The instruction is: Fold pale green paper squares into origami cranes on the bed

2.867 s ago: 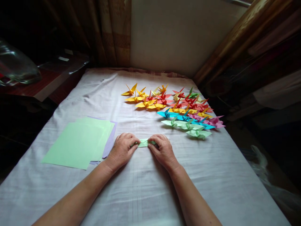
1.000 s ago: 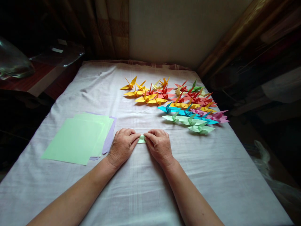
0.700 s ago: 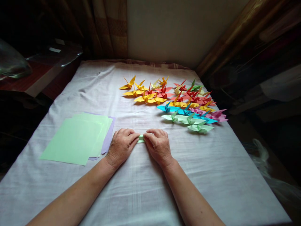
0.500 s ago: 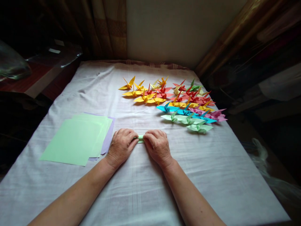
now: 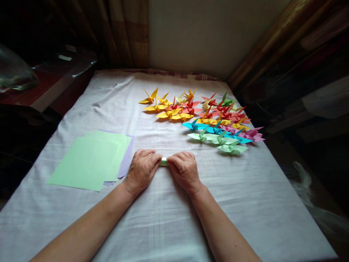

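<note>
A small folded piece of light green paper [image 5: 164, 161] lies on the white cloth, pinched from both sides. My left hand [image 5: 142, 170] grips its left end and my right hand [image 5: 184, 169] grips its right end, fingertips almost touching. Only a narrow strip of the paper shows between them; the rest is hidden under my fingers.
A stack of light green and lilac paper sheets [image 5: 91, 159] lies left of my hands. Several folded paper cranes [image 5: 203, 116] in yellow, red, blue, pink and green sit in rows at the back right. The white cloth-covered table [image 5: 259, 203] drops off at right; dark furniture stands at left.
My hands have drawn closer together, so less of the green paper shows than 2.9 s ago. Over the last second they have barely moved.
</note>
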`<state>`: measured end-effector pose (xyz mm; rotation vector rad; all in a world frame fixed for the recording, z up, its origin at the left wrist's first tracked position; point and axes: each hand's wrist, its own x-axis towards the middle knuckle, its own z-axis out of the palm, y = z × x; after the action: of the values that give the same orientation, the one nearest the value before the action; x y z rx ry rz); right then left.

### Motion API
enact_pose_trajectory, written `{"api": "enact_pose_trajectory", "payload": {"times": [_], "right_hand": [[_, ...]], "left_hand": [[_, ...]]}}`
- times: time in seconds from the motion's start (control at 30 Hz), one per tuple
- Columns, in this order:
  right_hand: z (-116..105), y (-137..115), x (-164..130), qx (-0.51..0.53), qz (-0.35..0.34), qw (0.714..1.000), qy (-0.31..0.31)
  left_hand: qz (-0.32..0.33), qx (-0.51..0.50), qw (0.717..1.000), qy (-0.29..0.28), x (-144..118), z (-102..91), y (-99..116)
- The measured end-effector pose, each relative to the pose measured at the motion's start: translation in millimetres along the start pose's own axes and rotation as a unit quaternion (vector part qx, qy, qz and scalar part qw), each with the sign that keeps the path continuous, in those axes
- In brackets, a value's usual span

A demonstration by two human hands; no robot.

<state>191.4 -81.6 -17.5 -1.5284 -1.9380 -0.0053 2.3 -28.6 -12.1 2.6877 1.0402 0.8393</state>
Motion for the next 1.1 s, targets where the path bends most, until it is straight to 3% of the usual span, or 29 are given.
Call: {"api": "enact_pose_trajectory", "payload": {"times": [0.17,0.3,0.47,0.53,0.63,0.77,0.97,1.1], "right_hand": [[-1.9,-2.2,2.3,0.002,-0.014,1.0,0.012],[-4.3,-3.8,4.8,0.022,0.001,0.999,0.025],[-9.0,-4.1,7.6,0.065,0.057,0.983,0.162],[-9.4,-7.4,8.1,0.078,0.076,0.976,0.186],[-7.0,-17.6,7.8,0.109,0.084,0.978,0.156],[-1.7,-30.6,6.5,0.157,0.081,0.98,0.095],[-0.3,-33.1,7.1,0.173,0.102,0.975,0.097],[-0.2,-32.0,8.1,0.179,0.118,0.972,0.095]], "left_hand": [[0.004,-0.003,1.0,-0.021,1.1,-3.2,2.1],[-0.017,-0.019,1.0,-0.005,2.7,-7.2,1.5],[-0.115,-0.068,0.989,0.066,5.6,-11.8,-3.7],[-0.156,-0.089,0.98,0.086,6.3,-12.1,-4.1],[-0.179,-0.11,0.973,0.09,6.1,-10.9,-0.7],[-0.157,-0.114,0.977,0.084,3.9,-8.5,6.7],[-0.157,-0.13,0.977,0.063,0.3,-6.8,10.9],[-0.189,-0.203,0.96,0.029,1.9,-10.7,15.3]]}}
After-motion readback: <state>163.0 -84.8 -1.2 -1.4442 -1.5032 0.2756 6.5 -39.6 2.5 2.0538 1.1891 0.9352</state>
